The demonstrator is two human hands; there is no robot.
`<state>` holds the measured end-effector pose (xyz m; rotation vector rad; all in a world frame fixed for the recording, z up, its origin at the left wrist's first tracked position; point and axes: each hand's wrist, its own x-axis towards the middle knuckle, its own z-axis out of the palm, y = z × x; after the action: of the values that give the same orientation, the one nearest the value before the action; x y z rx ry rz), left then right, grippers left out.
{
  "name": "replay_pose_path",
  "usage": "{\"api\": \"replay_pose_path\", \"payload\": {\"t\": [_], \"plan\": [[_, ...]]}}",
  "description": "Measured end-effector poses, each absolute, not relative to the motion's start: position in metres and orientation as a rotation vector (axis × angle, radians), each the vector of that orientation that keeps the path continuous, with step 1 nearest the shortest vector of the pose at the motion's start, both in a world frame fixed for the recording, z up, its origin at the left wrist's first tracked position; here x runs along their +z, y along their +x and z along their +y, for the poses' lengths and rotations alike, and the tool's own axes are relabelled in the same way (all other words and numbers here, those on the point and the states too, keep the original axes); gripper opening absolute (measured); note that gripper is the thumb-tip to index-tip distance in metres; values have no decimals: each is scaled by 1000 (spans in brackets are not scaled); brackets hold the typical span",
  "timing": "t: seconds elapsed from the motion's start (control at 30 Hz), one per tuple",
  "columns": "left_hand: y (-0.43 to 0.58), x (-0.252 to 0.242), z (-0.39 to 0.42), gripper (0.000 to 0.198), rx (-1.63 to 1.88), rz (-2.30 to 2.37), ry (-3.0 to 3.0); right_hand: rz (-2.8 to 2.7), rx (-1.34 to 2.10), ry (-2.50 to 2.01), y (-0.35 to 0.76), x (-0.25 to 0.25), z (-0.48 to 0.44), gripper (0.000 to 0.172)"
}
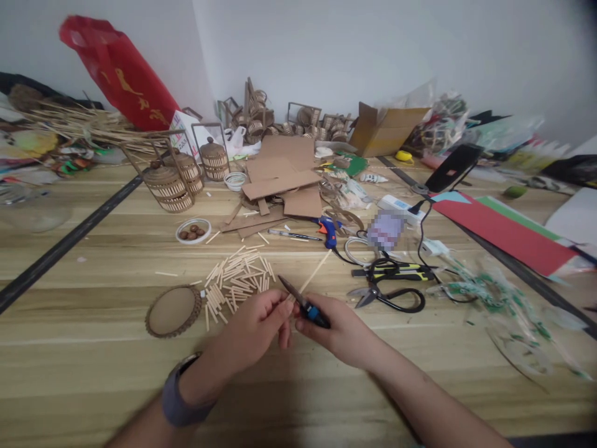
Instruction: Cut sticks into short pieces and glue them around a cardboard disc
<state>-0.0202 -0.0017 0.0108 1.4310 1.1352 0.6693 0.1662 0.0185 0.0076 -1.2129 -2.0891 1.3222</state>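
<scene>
My right hand (pixel 333 326) is closed around the black and blue handle of a knife (pixel 298 296), whose dark pointed blade slants up and to the left. Between the fingers of my left hand (pixel 261 320) is the lower end of a thin wooden stick (pixel 317 270). The stick runs up to the right behind the blade, and the two hands nearly meet. Just beyond my left hand lies a loose pile of short cut sticks (pixel 240 277). A round cardboard disc with a ridged rim (pixel 173 311) rests to the left.
Black-handled scissors (pixel 389 298) and a yellow utility knife (pixel 401 272) lie at right. Behind are a blue glue gun (pixel 329 231), a pen (pixel 295 235), cardboard pieces (pixel 284 183) and a white bowl of brown balls (pixel 193 231). Small lidded stick baskets (pixel 168 186) stand back left.
</scene>
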Motion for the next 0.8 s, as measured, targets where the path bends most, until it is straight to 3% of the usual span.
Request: {"api": "replay_pose_path", "payload": {"t": [0.23,0.37,0.47,0.8], "plan": [[-30,13,7,34,896,1231,1358,-2006,1132,-1291,175,6,28,12],[-30,14,9,36,718,1374,1547,-1959,668,-1208,181,4,31,7],[-24,12,6,37,557,1395,1705,-2097,441,-1053,182,1,29,18],[-11,-3,3,30,275,1676,2162,-2371,397,-1460,173,-14,31,10]]}}
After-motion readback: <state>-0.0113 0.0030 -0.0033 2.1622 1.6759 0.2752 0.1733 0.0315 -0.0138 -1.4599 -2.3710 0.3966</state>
